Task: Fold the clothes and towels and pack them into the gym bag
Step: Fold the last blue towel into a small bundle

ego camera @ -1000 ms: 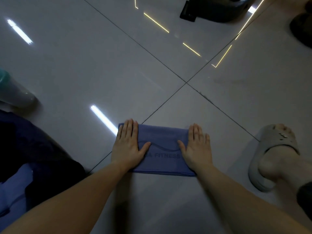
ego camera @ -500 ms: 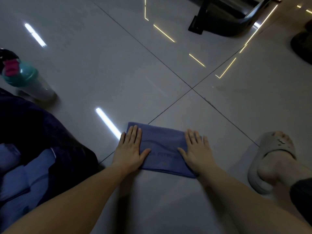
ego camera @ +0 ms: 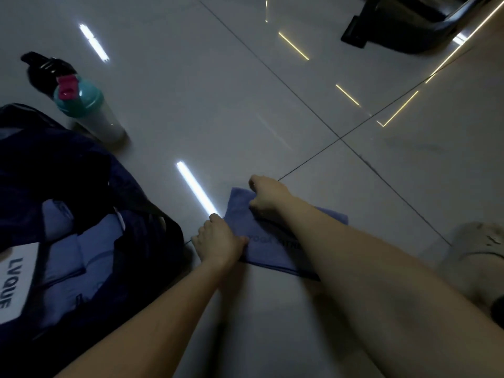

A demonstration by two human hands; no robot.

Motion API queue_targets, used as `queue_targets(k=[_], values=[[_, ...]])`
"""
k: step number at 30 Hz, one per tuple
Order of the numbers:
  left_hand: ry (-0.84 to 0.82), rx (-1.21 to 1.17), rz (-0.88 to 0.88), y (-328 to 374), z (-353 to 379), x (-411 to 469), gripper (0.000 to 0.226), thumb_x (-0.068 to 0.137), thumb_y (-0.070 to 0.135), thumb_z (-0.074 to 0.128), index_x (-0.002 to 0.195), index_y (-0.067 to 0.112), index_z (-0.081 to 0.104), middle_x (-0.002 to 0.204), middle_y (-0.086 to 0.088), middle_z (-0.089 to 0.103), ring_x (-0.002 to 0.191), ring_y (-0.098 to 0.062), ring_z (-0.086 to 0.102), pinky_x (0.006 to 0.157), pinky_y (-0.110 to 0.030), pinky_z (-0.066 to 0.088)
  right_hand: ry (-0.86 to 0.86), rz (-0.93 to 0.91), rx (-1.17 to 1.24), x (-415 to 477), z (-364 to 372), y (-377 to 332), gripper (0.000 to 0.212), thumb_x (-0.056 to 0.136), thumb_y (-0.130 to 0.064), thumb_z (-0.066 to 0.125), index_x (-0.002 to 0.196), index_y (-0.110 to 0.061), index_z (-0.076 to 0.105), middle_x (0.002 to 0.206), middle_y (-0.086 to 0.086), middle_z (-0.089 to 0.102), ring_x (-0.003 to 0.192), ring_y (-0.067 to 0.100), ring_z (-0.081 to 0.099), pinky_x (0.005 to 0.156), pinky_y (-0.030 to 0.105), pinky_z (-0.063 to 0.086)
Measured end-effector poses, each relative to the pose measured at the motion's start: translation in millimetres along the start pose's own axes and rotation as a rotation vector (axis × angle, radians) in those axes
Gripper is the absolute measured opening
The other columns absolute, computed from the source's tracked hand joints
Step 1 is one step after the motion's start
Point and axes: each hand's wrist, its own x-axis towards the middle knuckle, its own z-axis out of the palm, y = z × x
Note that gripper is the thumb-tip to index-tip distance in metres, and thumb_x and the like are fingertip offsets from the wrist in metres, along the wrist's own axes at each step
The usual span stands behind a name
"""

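Flat palms lifted: our left hand (ego camera: pixel 218 238) and right hand (ego camera: pixel 268 197) now curl fingers round one edge of the folded blue cloth towel (ego camera: pixel 270 252), likely bound for the dark navy fabric gym bag (ego camera: pixel 68 165).

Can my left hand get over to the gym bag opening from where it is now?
Probably yes. The left hand grips the edge of the blue towel right beside the gym bag, whose open top faces it, with only a strip of floor between them.

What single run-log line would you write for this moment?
towel: folded | left hand: grips near left edge | right hand: grips far left corner | gym bag: open, left of towel
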Motion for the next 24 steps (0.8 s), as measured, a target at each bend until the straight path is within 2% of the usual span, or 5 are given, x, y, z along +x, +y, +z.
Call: queue_targets(k=[4,8,12,18,24], values=[[-0.173,-0.032,-0.06,-6.9,-4.5,11.1,0.059,0.067,0.06,0.08,0.107,0.02,0.065,0.108,-0.006,0.07,0.101,-0.03,0.068,0.086,-0.04,0.056,-0.137,0.047,0.091,-1.4,-10.0,-5.4,0.026,0.066,-0.005,0.064,0.089,-0.014,0.055,0.091,0.009,0.06,0.088,0.031,0.061,0.064,0.03,0.043],[-0.197,-0.295,-0.021,-5.4,-18.1,14.8,0.029,0.07,0.033,0.077,0.092,0.02,0.062,0.095,-0.007,0.07,0.087,-0.03,0.067,0.078,-0.04,0.059,-0.167,0.007,0.292,-9.2,-35.0,6.9,0.022,0.069,-0.013,0.071,0.09,-0.009,0.064,0.083,0.009,0.065,0.08,0.028,0.064,0.061,0.035,0.05],[-0.274,-0.55,0.017,16.1,-57.9,23.7,0.036,0.071,0.014,0.087,0.086,0.015,0.054,0.088,-0.008,0.064,0.078,-0.022,0.063,0.078,-0.042,0.061,-0.083,0.045,0.5,-30.7,-77.2,29.4,0.029,0.078,-0.006,0.076,0.105,-0.004,0.065,0.089,0.013,0.067,0.081,0.024,0.067,0.065,0.034,0.059],[-0.318,-0.703,0.256,57.4,-143.9,32.9,0.023,0.074,0.009,0.087,0.085,0.007,0.067,0.077,-0.007,0.064,0.074,-0.02,0.062,0.065,-0.029,0.054,0.089,0.037,0.749,-71.9,-146.3,51.4,0.031,0.078,-0.011,0.08,0.105,-0.002,0.07,0.096,0.015,0.073,0.094,0.03,0.07,0.083,0.043,0.058],[-0.063,-0.774,0.578,98.4,-214.9,16.5,0.025,0.079,0.005,0.081,0.101,0.007,0.07,0.092,-0.005,0.072,0.082,-0.015,0.069,0.067,-0.022,0.054,0.393,-0.084,0.744,-119.5,-206.0,44.1,0.018,0.084,0.003,0.066,0.102,0.004,0.064,0.112,0.029,0.065,0.108,0.041,0.062,0.096,0.052,0.053]])
